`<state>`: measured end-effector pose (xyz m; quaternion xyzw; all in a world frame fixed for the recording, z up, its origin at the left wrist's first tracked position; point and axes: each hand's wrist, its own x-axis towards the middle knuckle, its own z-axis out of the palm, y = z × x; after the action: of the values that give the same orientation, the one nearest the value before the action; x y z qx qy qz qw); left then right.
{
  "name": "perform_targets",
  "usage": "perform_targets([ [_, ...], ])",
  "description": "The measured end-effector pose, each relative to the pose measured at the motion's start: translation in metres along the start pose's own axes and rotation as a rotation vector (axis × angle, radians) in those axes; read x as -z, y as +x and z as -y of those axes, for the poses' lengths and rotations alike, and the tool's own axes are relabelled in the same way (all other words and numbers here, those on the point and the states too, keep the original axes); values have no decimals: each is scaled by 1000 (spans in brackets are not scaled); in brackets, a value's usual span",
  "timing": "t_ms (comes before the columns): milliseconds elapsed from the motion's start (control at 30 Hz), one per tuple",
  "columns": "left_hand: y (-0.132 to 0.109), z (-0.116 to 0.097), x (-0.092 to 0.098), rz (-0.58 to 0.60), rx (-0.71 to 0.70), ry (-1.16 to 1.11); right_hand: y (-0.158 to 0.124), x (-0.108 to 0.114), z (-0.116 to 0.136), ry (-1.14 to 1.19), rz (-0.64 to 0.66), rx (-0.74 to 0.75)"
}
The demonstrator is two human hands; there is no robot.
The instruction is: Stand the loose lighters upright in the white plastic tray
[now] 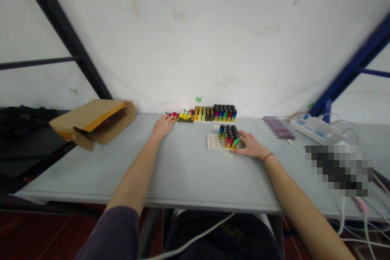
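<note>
My left hand (163, 126) reaches to the back of the table. Its fingers are stretched over several red and purple battery-like cylinders (174, 116) lying there, partly hiding them. At the middle right, my right hand (249, 145) is around the right side of a white tray (215, 142) with round holes. The thumb lies at the tray's front edge and the fingers rest along its side. Multicoloured cylinders with black tops (230, 135) stand upright in the tray's right part, while holes show bare on its left.
Beside my left hand lie yellow and red cylinders (185, 115). Yellow-green ones (203, 113) and a black-topped block (225, 113) stand by the wall. An open cardboard box (94, 120) is at left; a power strip (317, 130) and cables are at right.
</note>
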<state>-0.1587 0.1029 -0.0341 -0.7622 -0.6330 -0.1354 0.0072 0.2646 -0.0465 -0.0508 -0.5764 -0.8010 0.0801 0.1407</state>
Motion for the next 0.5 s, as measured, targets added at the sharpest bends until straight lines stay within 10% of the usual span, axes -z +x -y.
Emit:
perform_targets([
  [500, -7, 10, 8, 133, -55, -30, 0, 2, 3, -7, 1, 5],
])
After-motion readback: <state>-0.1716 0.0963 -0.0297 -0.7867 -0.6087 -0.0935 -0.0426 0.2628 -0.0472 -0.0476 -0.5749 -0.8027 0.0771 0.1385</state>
